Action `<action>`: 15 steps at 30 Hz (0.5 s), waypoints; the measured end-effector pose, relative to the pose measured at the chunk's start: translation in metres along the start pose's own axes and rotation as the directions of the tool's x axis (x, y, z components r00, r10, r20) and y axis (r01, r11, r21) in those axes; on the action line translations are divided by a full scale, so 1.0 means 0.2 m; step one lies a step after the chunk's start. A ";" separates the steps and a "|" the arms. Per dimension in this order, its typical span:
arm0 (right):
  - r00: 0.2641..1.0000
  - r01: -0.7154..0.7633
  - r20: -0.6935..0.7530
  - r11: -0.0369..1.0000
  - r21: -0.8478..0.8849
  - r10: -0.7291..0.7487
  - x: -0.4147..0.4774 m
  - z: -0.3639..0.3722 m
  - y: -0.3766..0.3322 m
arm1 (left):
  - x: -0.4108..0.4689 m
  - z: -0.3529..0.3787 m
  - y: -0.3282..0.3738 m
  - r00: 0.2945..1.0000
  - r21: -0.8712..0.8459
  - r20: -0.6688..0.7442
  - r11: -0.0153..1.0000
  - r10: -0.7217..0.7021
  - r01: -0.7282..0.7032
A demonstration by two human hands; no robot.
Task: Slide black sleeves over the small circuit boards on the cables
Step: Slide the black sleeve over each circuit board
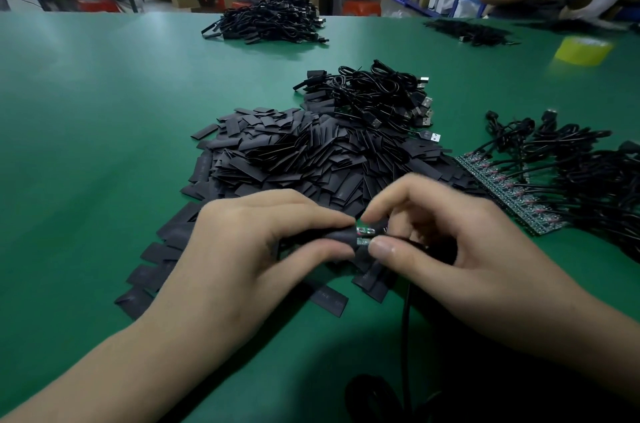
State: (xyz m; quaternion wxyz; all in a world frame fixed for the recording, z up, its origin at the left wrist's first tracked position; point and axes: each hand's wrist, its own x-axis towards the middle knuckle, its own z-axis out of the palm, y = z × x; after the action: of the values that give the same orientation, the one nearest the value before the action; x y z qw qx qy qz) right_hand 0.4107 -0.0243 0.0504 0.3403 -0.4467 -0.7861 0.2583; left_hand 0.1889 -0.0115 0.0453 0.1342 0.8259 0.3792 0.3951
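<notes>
Green worktop carries it all. Near the middle, the left hand pinches a black sleeve between thumb and forefinger, with the sleeve's open end facing right. The right hand pinches a small board by its right end, thumb near and forefinger far. The board's left end meets the sleeve's mouth; how far in it sits I cannot tell. A cable runs from under the right hand toward the near edge.

Just beyond the hands lies a sleeve pile, with loose sleeves spilling to the near left. Touching its far right side is a cable heap with USB plugs showing on its right. To the right of the pile a row of bare boards lies side by side, their cables fanning off to the right. A far heap of cables sits by the far edge, and a yellow tape roll lies far right.
</notes>
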 end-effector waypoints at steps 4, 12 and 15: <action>0.984 0.123 -0.109 0.984 -0.130 -0.138 0.00 -0.01 -0.01 | 0.00 0.01 -0.03 0.998 -0.072 -0.039 0.996 -0.055 0.052; 0.969 0.167 -0.147 0.964 -0.208 -0.199 -0.01 0.00 -0.03 | -0.01 0.04 0.00 0.997 -0.132 -0.046 0.990 -0.054 0.047; 0.968 0.164 -0.155 0.965 -0.203 -0.197 -0.01 0.01 -0.03 | -0.01 0.04 0.01 0.998 -0.141 -0.029 0.988 -0.061 0.056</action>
State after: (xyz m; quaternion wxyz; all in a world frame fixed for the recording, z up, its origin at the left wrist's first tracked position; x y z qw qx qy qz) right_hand 0.4073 -0.0294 0.0530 0.3858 -0.4241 -0.8118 0.1106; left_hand 0.1944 -0.0135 0.0405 0.1971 0.7964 0.3766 0.4301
